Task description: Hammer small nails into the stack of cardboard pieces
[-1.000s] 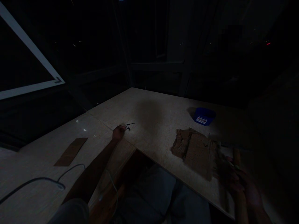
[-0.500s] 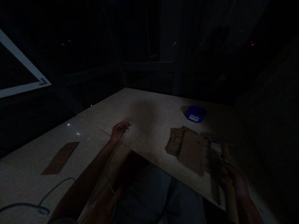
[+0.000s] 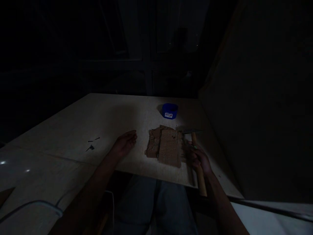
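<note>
My right hand [image 3: 199, 160] is wrapped around the wooden handle of a hammer [image 3: 201, 182], whose dark metal head points away from me. The hammer lies at the right side of torn, stacked cardboard pieces [image 3: 168, 148]. A small dark bent mark, perhaps a nail, rests on the top piece. To the left of the cardboard, my left hand [image 3: 125, 144] hovers over the board with its fingertips pinched together; anything between them is too dark to make out. Several small dark slivers, which look like nails [image 3: 90, 148], lie left of that hand.
A blue plastic tub [image 3: 170, 111] with a white label stands behind the cardboard on the pale tabletop [image 3: 73, 114]. A dark upright panel [image 3: 264, 114] borders the right side. At lower left runs a grey cable [image 3: 36, 203], near a brown cardboard corner [image 3: 6, 195].
The view has swung right, so the tub and cardboard appear further left. My left hand is closer to the cardboard, and the small dark pieces now show on its left. My right hand keeps the hammer.
</note>
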`<action>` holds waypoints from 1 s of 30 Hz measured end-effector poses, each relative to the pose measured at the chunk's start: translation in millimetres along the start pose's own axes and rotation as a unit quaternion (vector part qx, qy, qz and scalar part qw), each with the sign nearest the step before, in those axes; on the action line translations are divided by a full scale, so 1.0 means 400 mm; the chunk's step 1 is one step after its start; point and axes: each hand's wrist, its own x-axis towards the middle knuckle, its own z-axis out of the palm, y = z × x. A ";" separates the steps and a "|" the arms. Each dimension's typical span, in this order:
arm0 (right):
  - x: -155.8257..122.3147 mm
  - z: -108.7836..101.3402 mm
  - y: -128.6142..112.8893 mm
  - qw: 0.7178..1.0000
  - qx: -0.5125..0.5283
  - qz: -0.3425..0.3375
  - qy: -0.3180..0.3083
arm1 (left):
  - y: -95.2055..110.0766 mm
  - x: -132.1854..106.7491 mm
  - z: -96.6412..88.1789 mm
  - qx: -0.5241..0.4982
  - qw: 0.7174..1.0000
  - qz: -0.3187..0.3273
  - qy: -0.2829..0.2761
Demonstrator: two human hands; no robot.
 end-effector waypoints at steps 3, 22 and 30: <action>-0.002 0.006 -0.001 1.000 0.010 -0.004 -0.005 | -0.024 0.003 0.102 0.039 0.999 0.007 -0.029; -0.019 0.062 0.033 0.998 -0.063 0.013 -0.021 | -0.254 0.125 0.339 0.285 0.906 0.214 -0.228; -0.015 0.064 0.034 0.994 -0.110 0.013 -0.021 | -0.255 0.111 0.338 0.302 0.904 0.205 -0.223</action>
